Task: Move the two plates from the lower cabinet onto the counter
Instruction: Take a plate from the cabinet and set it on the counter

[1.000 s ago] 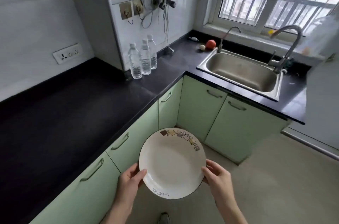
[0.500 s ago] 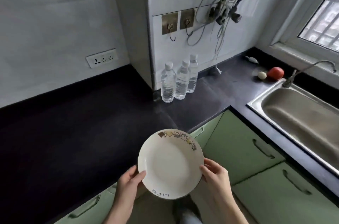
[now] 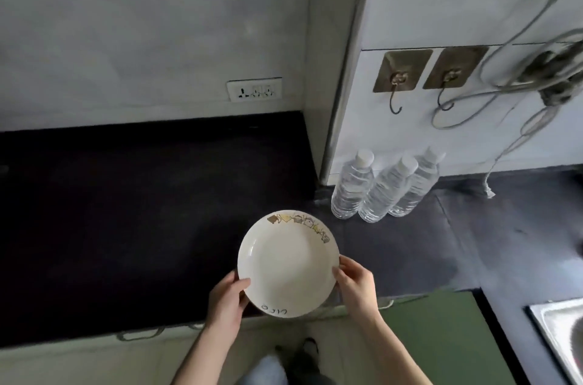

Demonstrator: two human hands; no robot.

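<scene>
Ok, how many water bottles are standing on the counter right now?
3, in a tight row by the wall corner: left bottle, middle bottle, right bottle. None seems hidden.

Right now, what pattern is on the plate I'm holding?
The plate is plain white, with small cartoon figures along its far rim and dark writing on the near rim, seen in the head view.

1. A white plate (image 3: pixel 288 264) with small drawings along its far rim is over the front edge of the dark counter (image 3: pixel 126 227).
2. The left hand (image 3: pixel 225 301) grips its near-left rim; the right hand (image 3: pixel 356 285) grips its right rim.
3. Three water bottles (image 3: pixel 383 192) stand just beyond, against the wall.
</scene>
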